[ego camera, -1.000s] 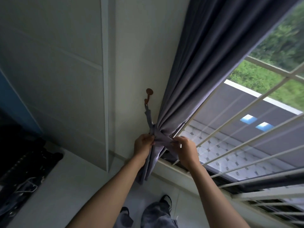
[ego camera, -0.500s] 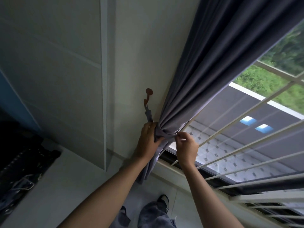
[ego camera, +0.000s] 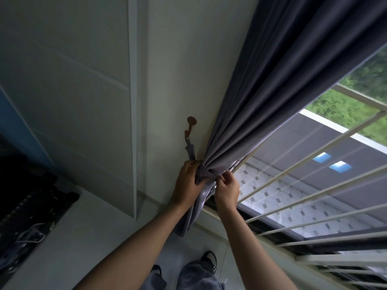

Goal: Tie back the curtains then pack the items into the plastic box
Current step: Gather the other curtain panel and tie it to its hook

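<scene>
Curtain (ego camera: pixel 261 114) of dark grey fabric hangs gathered beside a barred window (ego camera: pixel 314 185), bunched against the wall just below a brown wall hook (ego camera: pixel 191 124). A person's left hand (ego camera: pixel 187 185) grips the gathered folds, while the right hand (ego camera: pixel 227 188) pinches the matching tieback (ego camera: pixel 206 174) wrapped around them. No writing or labels are legible.

A gathered dark grey fabric curtain (ego camera: pixel 247 130) is gripped by the left hand (ego camera: pixel 187 183) and pinched by the right hand (ego camera: pixel 227 188), at five o'clock from a brown wall hook (ego camera: pixel 191 124).
</scene>
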A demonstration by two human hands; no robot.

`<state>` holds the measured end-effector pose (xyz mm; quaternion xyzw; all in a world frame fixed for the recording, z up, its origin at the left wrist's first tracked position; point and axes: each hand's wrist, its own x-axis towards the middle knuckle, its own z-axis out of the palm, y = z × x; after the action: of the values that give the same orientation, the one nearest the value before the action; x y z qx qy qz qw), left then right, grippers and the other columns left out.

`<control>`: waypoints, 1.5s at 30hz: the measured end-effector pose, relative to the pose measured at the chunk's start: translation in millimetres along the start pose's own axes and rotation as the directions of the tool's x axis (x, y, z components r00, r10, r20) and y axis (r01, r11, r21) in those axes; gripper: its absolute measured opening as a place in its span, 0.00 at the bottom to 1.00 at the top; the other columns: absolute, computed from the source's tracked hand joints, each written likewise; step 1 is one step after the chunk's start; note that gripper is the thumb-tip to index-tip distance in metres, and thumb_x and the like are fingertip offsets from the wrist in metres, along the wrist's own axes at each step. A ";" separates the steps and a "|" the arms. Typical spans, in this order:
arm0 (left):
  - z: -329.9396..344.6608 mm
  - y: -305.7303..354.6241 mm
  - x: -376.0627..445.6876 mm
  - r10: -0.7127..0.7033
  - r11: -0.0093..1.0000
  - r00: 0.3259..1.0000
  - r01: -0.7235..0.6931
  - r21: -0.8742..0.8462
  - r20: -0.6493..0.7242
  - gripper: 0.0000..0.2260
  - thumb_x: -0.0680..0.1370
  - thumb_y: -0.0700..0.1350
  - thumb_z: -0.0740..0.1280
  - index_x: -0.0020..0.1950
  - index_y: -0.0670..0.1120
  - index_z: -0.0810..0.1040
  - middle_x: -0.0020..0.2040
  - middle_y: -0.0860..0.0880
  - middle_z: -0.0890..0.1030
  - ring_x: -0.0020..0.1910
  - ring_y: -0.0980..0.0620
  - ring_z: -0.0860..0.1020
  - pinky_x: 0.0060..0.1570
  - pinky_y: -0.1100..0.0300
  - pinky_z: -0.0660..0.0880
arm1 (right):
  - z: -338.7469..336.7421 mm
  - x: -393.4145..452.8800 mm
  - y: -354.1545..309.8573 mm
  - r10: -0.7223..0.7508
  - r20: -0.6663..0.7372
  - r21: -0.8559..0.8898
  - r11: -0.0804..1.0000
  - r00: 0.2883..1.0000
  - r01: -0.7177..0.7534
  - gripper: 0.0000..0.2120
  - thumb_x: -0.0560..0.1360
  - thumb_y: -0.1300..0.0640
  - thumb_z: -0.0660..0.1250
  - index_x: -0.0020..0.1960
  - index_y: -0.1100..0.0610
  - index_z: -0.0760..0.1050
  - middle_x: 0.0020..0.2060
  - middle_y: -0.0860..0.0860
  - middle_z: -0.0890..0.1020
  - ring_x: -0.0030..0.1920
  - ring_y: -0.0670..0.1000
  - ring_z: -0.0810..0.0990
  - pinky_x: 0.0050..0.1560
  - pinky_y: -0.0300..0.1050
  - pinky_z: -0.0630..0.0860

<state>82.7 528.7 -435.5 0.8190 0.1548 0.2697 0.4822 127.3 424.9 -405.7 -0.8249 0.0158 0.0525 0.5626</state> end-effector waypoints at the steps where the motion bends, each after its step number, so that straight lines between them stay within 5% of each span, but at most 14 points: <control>1: -1.8 -1.2 1.5 -0.002 1.000 1.000 0.002 -0.014 0.017 0.20 0.73 0.50 0.71 0.63 0.45 0.75 0.59 0.48 0.74 0.55 0.52 0.77 0.54 0.64 0.74 | -0.3 3.6 -3.0 -0.022 0.032 -0.008 1.000 0.999 0.022 0.16 0.73 0.70 0.61 0.51 0.53 0.80 0.42 0.46 0.84 0.47 0.50 0.82 0.47 0.46 0.79; 5: -15.6 -5.3 9.5 0.023 1.000 0.993 -0.020 -0.023 0.112 0.17 0.75 0.46 0.70 0.63 0.46 0.76 0.58 0.49 0.74 0.52 0.54 0.77 0.53 0.66 0.74 | -2.6 6.7 -6.8 -0.079 0.214 0.045 0.996 0.974 0.071 0.21 0.70 0.76 0.62 0.56 0.56 0.74 0.48 0.48 0.82 0.49 0.47 0.81 0.53 0.47 0.78; 11: -31.2 -7.6 28.2 -0.037 0.999 0.993 0.038 -0.005 0.108 0.10 0.75 0.41 0.66 0.55 0.47 0.82 0.47 0.46 0.81 0.45 0.49 0.81 0.48 0.59 0.77 | -1.2 -2.7 -4.5 -0.116 0.340 0.133 0.988 0.933 0.075 0.28 0.68 0.76 0.69 0.63 0.61 0.67 0.50 0.49 0.79 0.45 0.36 0.78 0.43 0.33 0.76; 14: -37.6 -9.0 39.1 -0.188 0.978 0.965 0.200 -0.051 0.182 0.09 0.77 0.46 0.64 0.52 0.51 0.83 0.44 0.45 0.81 0.42 0.47 0.81 0.48 0.53 0.78 | 2.7 -3.1 -1.3 -0.093 0.405 0.164 0.986 0.910 0.028 0.33 0.66 0.77 0.70 0.66 0.60 0.65 0.56 0.54 0.80 0.55 0.45 0.80 0.51 0.40 0.79; 17: -44.4 -4.0 45.9 -0.247 0.955 0.926 0.282 -0.090 0.285 0.08 0.76 0.43 0.66 0.40 0.52 0.82 0.40 0.47 0.79 0.40 0.44 0.81 0.46 0.45 0.79 | 2.5 -1.2 -7.7 -0.105 0.441 0.170 0.985 0.891 0.032 0.29 0.66 0.77 0.71 0.64 0.63 0.68 0.53 0.53 0.82 0.54 0.48 0.82 0.50 0.40 0.80; 20: -51.0 8.2 53.2 -0.259 0.949 0.891 0.306 -0.072 0.372 0.17 0.75 0.41 0.66 0.29 0.56 0.78 0.39 0.46 0.78 0.41 0.42 0.82 0.44 0.50 0.80 | 2.1 0.8 -13.2 -0.157 0.444 0.200 0.977 0.882 0.073 0.22 0.67 0.77 0.71 0.58 0.68 0.72 0.45 0.50 0.85 0.48 0.46 0.84 0.45 0.37 0.78; 23: -54.2 14.8 57.8 -0.257 0.953 0.868 0.301 -0.038 0.426 0.22 0.76 0.39 0.63 0.25 0.59 0.76 0.33 0.51 0.76 0.34 0.49 0.79 0.37 0.57 0.77 | 4.7 -1.1 -9.8 -0.147 0.423 0.235 0.971 0.894 0.049 0.24 0.66 0.75 0.72 0.61 0.67 0.71 0.48 0.53 0.84 0.51 0.49 0.83 0.46 0.38 0.79; 25: -54.1 14.2 59.6 -0.282 0.942 0.860 0.332 -0.049 0.425 0.20 0.77 0.38 0.62 0.27 0.56 0.75 0.29 0.53 0.76 0.29 0.52 0.77 0.33 0.62 0.75 | 7.1 0.5 -6.7 -0.129 0.427 0.250 0.968 0.895 0.020 0.29 0.66 0.74 0.73 0.65 0.65 0.69 0.54 0.57 0.82 0.56 0.53 0.82 0.50 0.42 0.80; 30: -43.8 7.4 65.0 -0.375 0.901 0.849 0.428 -0.069 0.373 0.12 0.78 0.42 0.62 0.41 0.36 0.79 0.34 0.40 0.79 0.26 0.52 0.77 0.32 0.58 0.79 | 4.9 8.9 -9.8 -0.103 0.465 0.312 0.948 0.879 -0.054 0.35 0.60 0.69 0.75 0.66 0.63 0.69 0.56 0.58 0.82 0.58 0.55 0.81 0.55 0.47 0.79; 34: -37.8 13.0 67.6 -0.398 0.864 0.786 0.494 -0.095 0.473 0.12 0.78 0.42 0.61 0.35 0.42 0.74 0.32 0.43 0.76 0.29 0.53 0.74 0.34 0.58 0.73 | 0.7 13.2 -10.6 -0.022 0.476 0.303 0.942 0.879 -0.140 0.28 0.59 0.71 0.70 0.59 0.63 0.76 0.53 0.59 0.83 0.58 0.60 0.80 0.56 0.53 0.78; 39: -45.3 24.2 75.7 -0.505 0.698 0.625 0.701 -0.145 0.595 0.08 0.77 0.47 0.62 0.46 0.43 0.75 0.36 0.42 0.72 0.36 0.50 0.71 0.34 0.61 0.69 | -1.2 20.0 -9.9 0.015 0.523 0.254 0.952 0.852 -0.172 0.24 0.61 0.76 0.65 0.56 0.64 0.78 0.53 0.62 0.83 0.58 0.62 0.79 0.62 0.61 0.74; 41: -48.4 24.5 75.6 -0.458 0.669 0.616 0.714 -0.208 0.642 0.08 0.77 0.49 0.63 0.47 0.44 0.73 0.34 0.43 0.68 0.34 0.50 0.67 0.34 0.60 0.65 | -1.3 22.0 -12.4 0.036 0.528 0.217 0.960 0.849 -0.175 0.24 0.59 0.74 0.65 0.54 0.64 0.80 0.53 0.63 0.82 0.59 0.63 0.79 0.63 0.64 0.73; 45: -48.3 23.3 70.3 -0.408 0.572 0.669 0.718 -0.397 0.621 0.04 0.78 0.41 0.65 0.52 0.45 0.78 0.34 0.49 0.78 0.29 0.59 0.77 0.30 0.67 0.73 | 0.8 20.3 -18.4 0.048 0.517 0.144 0.979 0.855 -0.142 0.25 0.59 0.76 0.63 0.53 0.60 0.80 0.52 0.61 0.82 0.59 0.61 0.78 0.60 0.61 0.76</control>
<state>110.7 587.6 -375.8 0.5564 0.1998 -0.0735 0.8032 149.0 433.1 -391.1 -0.7266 -0.0884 0.2952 0.6141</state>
